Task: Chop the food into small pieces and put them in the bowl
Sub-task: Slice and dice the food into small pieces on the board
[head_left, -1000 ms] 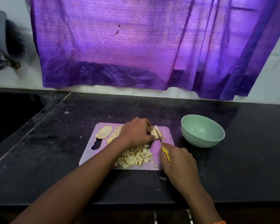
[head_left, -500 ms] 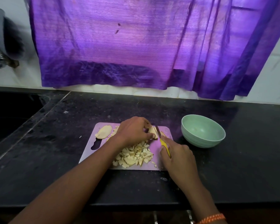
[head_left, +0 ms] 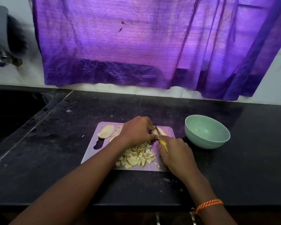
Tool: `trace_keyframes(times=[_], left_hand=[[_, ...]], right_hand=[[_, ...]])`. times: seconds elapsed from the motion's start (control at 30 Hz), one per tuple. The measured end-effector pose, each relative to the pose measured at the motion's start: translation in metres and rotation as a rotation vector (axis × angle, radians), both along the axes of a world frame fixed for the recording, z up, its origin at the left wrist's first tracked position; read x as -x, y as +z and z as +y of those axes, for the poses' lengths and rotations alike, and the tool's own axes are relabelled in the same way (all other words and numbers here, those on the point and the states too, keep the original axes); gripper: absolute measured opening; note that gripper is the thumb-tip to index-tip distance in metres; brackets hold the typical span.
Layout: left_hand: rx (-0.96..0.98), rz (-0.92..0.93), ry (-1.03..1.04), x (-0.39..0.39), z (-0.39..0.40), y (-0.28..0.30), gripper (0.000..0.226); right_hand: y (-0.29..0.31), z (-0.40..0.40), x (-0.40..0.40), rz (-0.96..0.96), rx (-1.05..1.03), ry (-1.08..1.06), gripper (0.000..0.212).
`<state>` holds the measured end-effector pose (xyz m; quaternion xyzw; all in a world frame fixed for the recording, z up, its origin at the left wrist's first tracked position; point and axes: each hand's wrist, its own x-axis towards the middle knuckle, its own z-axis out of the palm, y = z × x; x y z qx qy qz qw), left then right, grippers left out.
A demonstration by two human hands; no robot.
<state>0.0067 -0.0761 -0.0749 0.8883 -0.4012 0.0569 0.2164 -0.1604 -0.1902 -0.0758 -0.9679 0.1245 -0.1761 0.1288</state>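
Note:
A pale cutting board lies on the black counter. My left hand pinches pale food slices at the board's far right. My right hand grips a yellow-handled knife, its blade set against those slices beside my left fingertips. A heap of small chopped pieces lies at the board's near middle. One whole slice and some strips lie at the board's far left. A light green bowl, with nothing in it, stands right of the board.
The black counter runs to a front edge close to me. A dark sink lies at the left. A purple curtain hangs over the white tiled wall behind. A metal tap shows at the far left.
My right hand moved the knife forward and up to the slices. My left hand shifted slightly, still holding the slices.

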Motion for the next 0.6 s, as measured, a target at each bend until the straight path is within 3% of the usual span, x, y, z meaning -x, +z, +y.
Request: trace_keyframes(times=[0.3,0.6], left_hand=[[-0.040,-0.032,0.089,0.001,-0.006,-0.004,0.047],[-0.033,-0.019,0.073,0.003,-0.006,-0.001,0.053]], right_hand=[[-0.003,-0.002,0.008,0.007,-0.015,0.002,0.038],[-0.015,-0.004,0.050,-0.004,-0.039,-0.066,0.050]])
